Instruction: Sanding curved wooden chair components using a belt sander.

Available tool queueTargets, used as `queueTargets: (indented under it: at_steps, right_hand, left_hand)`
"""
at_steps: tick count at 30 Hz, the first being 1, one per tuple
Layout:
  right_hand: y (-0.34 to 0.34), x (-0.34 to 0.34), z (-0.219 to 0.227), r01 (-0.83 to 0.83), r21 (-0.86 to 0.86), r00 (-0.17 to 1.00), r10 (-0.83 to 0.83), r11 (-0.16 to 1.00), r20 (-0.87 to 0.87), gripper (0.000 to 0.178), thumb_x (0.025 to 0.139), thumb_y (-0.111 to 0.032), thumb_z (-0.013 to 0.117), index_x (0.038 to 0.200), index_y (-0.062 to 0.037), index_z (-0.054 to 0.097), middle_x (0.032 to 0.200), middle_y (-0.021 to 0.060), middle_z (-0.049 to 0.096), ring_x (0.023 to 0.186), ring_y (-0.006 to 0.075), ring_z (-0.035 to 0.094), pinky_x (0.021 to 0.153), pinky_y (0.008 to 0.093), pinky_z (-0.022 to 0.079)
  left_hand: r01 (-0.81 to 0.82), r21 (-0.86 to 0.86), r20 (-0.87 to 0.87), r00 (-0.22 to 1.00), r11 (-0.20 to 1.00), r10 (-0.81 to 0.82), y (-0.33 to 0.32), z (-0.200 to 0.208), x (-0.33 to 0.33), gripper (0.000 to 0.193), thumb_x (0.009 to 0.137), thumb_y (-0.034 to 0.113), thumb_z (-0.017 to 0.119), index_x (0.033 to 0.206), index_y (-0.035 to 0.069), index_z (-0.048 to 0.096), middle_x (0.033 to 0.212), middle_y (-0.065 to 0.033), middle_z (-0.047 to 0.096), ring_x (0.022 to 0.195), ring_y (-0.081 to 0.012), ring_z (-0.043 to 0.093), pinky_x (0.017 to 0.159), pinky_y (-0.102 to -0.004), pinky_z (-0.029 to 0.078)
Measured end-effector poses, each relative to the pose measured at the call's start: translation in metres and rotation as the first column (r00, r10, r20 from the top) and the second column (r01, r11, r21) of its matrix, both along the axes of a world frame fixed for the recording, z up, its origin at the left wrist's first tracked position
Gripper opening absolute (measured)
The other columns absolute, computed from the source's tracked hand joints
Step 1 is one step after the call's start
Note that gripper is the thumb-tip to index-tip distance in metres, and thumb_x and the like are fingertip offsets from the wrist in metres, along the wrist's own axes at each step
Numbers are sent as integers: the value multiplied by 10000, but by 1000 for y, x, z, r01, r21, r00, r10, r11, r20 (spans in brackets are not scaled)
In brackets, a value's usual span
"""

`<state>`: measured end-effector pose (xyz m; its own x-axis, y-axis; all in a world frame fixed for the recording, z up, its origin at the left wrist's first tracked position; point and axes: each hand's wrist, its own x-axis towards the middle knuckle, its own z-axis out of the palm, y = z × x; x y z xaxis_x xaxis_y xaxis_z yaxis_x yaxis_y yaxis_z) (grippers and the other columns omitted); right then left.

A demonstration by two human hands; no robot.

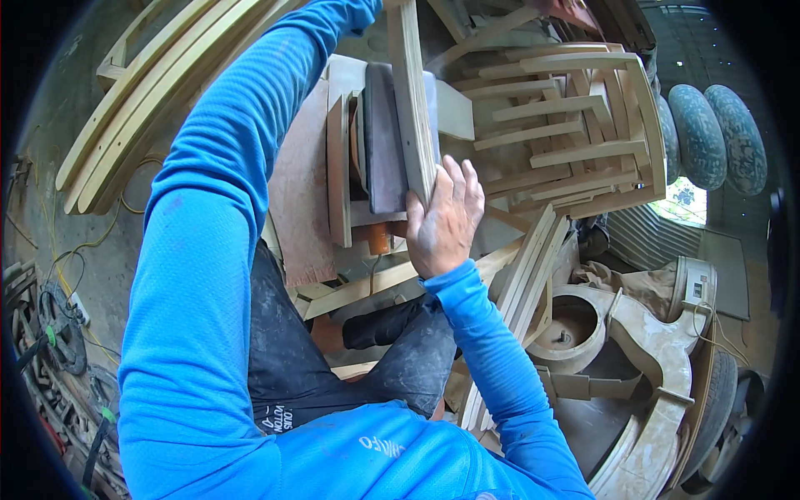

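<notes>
A long flat strip of pale wood runs away from me, on edge, along a grey sanding belt. My right hand grips its near end, thumb on the left side and fingers over the right. The left arm reaches far forward, and only a sliver of my left hand shows at the top edge, by the strip's far end; its fingers are hidden. The belt seems to be part of a machine with wooden side panels. An orange cylinder sits under the belt's near end.
Curved wooden frame parts are stacked at right, and long curved rails stand at left. A dusty cast machine with a round housing is at lower right. Cables lie on the left floor. Dark inner tubes hang at far right.
</notes>
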<state>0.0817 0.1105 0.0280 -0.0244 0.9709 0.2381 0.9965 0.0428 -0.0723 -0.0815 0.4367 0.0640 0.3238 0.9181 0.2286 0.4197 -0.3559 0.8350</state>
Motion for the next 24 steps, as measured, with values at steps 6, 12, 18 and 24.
queueTargets:
  at_steps: [6, 12, 18, 24]
  right_hand:
    - [59, -9, -15, -42, 134, 999, 40, 990, 19, 535, 915, -219, 666, 1371, 14, 511, 1488, 221, 472, 1457, 431, 338, 1213, 551, 203]
    - [97, -26, -14, -97, 282, 985, 132, 954, -107, 567, 935, -203, 631, 1428, -12, 424, 1508, 239, 425, 1459, 441, 319, 1210, 568, 186]
    - [125, -33, -17, -122, 467, 960, 223, 876, -168, 696, 876, -207, 707, 1444, -1, 360, 1523, 275, 369, 1467, 466, 286, 1198, 617, 158]
    - [124, -30, 6, -63, 399, 971, 149, 915, -188, 486, 878, -284, 704, 1268, -16, 592, 1333, 228, 569, 1280, 401, 511, 1075, 550, 387]
  left_hand:
    - [-105, -491, 583, 698, 865, 416, 64, -3, 35, 622, 832, 155, 724, 1395, 15, 503, 1071, -211, 682, 834, -298, 719, 697, -457, 619]
    - [50, -571, 617, 685, 819, 388, 46, 161, -7, 485, 798, 129, 748, 1233, 4, 573, 922, -147, 667, 722, -259, 689, 615, -404, 595]
    - [-436, 444, 630, 773, 783, 74, -38, 207, 20, 563, 770, 205, 762, 1214, -56, 536, 1046, -271, 696, 1007, -406, 701, 924, -450, 561]
    - [-229, 701, 476, 855, 676, -204, -109, 231, 53, 581, 819, 109, 671, 1332, -21, 432, 967, -324, 691, 994, -508, 680, 924, -519, 553]
